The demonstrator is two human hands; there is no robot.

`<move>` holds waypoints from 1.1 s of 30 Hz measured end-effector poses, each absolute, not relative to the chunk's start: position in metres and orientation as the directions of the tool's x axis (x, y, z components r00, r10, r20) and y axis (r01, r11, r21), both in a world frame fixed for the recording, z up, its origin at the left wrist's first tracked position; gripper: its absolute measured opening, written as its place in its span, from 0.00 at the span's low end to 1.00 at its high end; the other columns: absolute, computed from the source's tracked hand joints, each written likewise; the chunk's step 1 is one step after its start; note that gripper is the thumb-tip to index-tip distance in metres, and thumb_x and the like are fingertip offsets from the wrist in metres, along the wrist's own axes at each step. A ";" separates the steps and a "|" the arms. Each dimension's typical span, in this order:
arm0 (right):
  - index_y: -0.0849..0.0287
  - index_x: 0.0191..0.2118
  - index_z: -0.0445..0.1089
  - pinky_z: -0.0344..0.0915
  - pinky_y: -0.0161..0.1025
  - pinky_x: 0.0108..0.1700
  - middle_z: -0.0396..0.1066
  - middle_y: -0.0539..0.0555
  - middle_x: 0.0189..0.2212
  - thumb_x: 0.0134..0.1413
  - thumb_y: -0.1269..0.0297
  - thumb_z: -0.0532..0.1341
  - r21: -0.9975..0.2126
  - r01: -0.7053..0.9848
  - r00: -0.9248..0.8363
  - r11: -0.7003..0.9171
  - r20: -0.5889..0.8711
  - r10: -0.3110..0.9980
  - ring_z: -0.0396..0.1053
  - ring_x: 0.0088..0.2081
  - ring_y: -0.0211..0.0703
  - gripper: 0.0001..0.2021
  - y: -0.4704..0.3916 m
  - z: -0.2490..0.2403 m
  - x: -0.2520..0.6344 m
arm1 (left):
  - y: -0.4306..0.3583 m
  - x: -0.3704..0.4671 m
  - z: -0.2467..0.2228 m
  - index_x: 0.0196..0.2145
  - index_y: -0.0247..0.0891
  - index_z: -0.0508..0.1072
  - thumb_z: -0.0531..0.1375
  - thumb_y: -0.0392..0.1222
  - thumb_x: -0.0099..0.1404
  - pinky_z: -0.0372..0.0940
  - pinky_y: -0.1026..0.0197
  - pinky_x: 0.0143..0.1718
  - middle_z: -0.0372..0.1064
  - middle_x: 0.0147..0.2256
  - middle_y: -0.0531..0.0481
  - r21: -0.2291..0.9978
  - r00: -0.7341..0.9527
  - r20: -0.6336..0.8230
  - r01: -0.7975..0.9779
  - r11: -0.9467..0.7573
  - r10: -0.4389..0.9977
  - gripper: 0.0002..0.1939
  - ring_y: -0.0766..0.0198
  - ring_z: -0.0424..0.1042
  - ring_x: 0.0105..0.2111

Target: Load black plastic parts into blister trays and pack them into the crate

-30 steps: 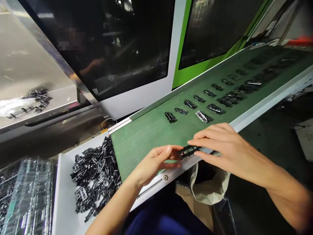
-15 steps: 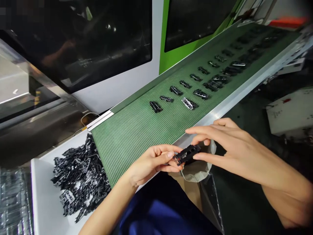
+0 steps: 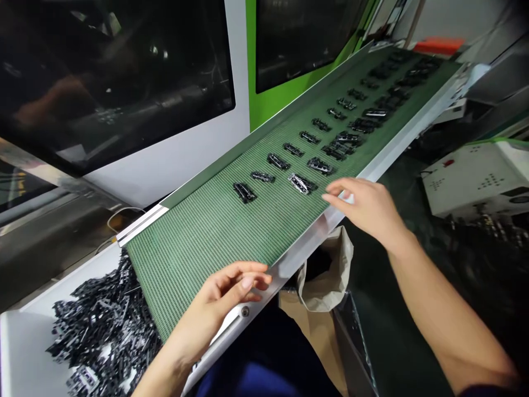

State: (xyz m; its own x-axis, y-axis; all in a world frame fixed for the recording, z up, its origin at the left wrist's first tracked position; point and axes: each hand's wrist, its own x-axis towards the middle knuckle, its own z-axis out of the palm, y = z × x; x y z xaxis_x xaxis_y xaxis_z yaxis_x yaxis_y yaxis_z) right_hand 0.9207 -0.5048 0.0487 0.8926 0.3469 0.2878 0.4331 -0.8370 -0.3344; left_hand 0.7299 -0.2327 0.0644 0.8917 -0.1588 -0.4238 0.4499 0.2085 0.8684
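My left hand (image 3: pixel 231 289) hovers over the near edge of the green conveyor belt (image 3: pixel 194 237), fingers loosely curved and apart, holding nothing. Above the belt's right rail is my right hand (image 3: pixel 363 207), its thumb and fingers apart and nothing between them. Closest to it lies a silvery black part (image 3: pixel 301 183) on the belt. Further left sits a dark plastic part (image 3: pixel 244 192), with a slimmer part (image 3: pixel 263 176) behind it. Several more black parts run up the belt in rough rows.
A white bin (image 3: pixel 25 342) at lower left holds a heap of black parts (image 3: pixel 111 325). An open pale bag (image 3: pixel 326 289) hangs below the right metal rail (image 3: pixel 318 229). Machines with dark windows line the far side.
The black part held between my hands is gone from them. My hands have moved apart, the right up toward the belt parts. The view has shifted right.
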 end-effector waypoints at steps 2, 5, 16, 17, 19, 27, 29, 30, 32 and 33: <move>0.58 0.39 0.74 0.63 0.46 0.39 0.77 0.58 0.38 0.55 0.53 0.63 -0.205 0.393 0.909 -0.896 0.234 0.345 0.72 0.40 0.54 0.14 -0.475 0.054 0.944 | -0.237 0.730 0.067 0.45 0.42 0.78 0.61 0.50 0.66 0.66 0.61 0.48 0.76 0.43 0.47 0.876 0.894 -0.413 0.442 0.192 -0.176 0.14 0.61 0.72 0.44; 0.59 0.35 0.74 0.62 0.45 0.38 0.77 0.59 0.39 0.52 0.54 0.65 -0.121 0.331 0.943 -0.936 0.080 0.323 0.72 0.42 0.56 0.12 -0.452 0.054 0.967 | -0.238 0.726 0.071 0.45 0.43 0.78 0.61 0.50 0.66 0.65 0.62 0.49 0.76 0.43 0.48 0.889 0.898 -0.406 0.431 0.154 -0.171 0.14 0.61 0.72 0.45; 0.58 0.33 0.74 0.66 0.37 0.34 0.73 0.51 0.27 0.41 0.48 0.69 -0.863 0.092 0.653 -0.497 -0.325 0.685 0.70 0.29 0.40 0.18 -0.430 0.087 0.911 | -0.221 0.719 0.070 0.56 0.50 0.69 0.65 0.44 0.63 0.61 0.60 0.58 0.67 0.58 0.50 0.996 0.984 -0.084 0.089 -0.027 0.160 0.24 0.59 0.64 0.59; 0.58 0.32 0.74 0.66 0.36 0.33 0.73 0.51 0.26 0.41 0.49 0.70 -0.868 0.057 0.546 -0.493 -0.386 0.743 0.69 0.29 0.39 0.18 -0.422 0.092 0.897 | -0.219 0.715 0.068 0.60 0.51 0.65 0.68 0.43 0.60 0.59 0.59 0.60 0.62 0.61 0.51 0.997 0.987 -0.012 0.025 -0.079 0.161 0.31 0.58 0.60 0.62; 0.59 0.30 0.75 0.66 0.36 0.33 0.72 0.50 0.25 0.42 0.52 0.70 -0.866 0.038 0.339 -0.499 -0.459 0.821 0.69 0.28 0.38 0.15 -0.403 0.098 0.869 | -0.213 0.703 0.065 0.63 0.53 0.61 0.70 0.40 0.56 0.56 0.58 0.62 0.57 0.65 0.52 0.986 0.990 0.100 -0.085 -0.145 0.099 0.39 0.57 0.56 0.64; 0.58 0.33 0.76 0.67 0.33 0.34 0.73 0.49 0.26 0.45 0.57 0.70 -0.854 -0.030 0.062 -0.520 -0.521 0.851 0.68 0.29 0.36 0.11 -0.329 0.085 0.772 | -0.181 0.595 0.041 0.47 0.42 0.77 0.69 0.38 0.58 0.68 0.66 0.46 0.78 0.43 0.49 0.992 0.966 0.112 -0.096 -0.082 0.233 0.17 0.63 0.76 0.42; 0.55 0.37 0.76 0.69 0.33 0.36 0.74 0.49 0.28 0.43 0.58 0.72 -0.849 -0.086 0.075 -0.521 -0.527 0.846 0.70 0.30 0.37 0.14 -0.316 0.082 0.748 | -0.177 0.563 0.033 0.45 0.40 0.78 0.69 0.38 0.58 0.69 0.66 0.43 0.78 0.41 0.48 0.996 0.934 0.080 -0.084 -0.003 0.348 0.16 0.63 0.76 0.40; 0.54 0.41 0.75 0.70 0.33 0.37 0.75 0.49 0.30 0.40 0.59 0.73 -0.848 -0.116 0.091 -0.517 -0.527 0.845 0.71 0.31 0.38 0.18 -0.311 0.080 0.735 | -0.175 0.548 0.030 0.44 0.39 0.78 0.69 0.39 0.57 0.69 0.66 0.43 0.78 0.41 0.48 0.996 0.912 0.061 -0.083 0.037 0.405 0.15 0.63 0.76 0.39; 0.52 0.45 0.73 0.72 0.35 0.38 0.76 0.51 0.34 0.37 0.61 0.75 -0.847 -0.183 0.128 -0.499 -0.524 0.842 0.73 0.33 0.40 0.25 -0.302 0.075 0.710 | -0.171 0.520 0.026 0.42 0.38 0.78 0.70 0.41 0.57 0.70 0.65 0.41 0.78 0.40 0.46 0.991 0.866 0.027 -0.089 0.102 0.500 0.15 0.62 0.77 0.38; 0.52 0.45 0.73 0.73 0.35 0.38 0.76 0.52 0.36 0.36 0.61 0.75 -0.844 -0.218 0.139 -0.489 -0.523 0.841 0.74 0.33 0.41 0.25 -0.298 0.072 0.697 | -0.169 0.506 0.025 0.42 0.37 0.78 0.70 0.41 0.57 0.70 0.64 0.41 0.78 0.40 0.46 0.988 0.845 0.015 -0.094 0.121 0.534 0.15 0.62 0.77 0.38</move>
State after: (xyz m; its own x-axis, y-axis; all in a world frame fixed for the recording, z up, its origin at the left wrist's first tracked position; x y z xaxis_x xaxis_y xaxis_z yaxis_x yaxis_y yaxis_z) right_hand 0.6973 -0.2978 0.0721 0.1392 0.8408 -0.5231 -0.2176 -0.4894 -0.8445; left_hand 0.5063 -0.1689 0.0251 0.8454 0.5340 0.0155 -0.0943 0.1206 0.9882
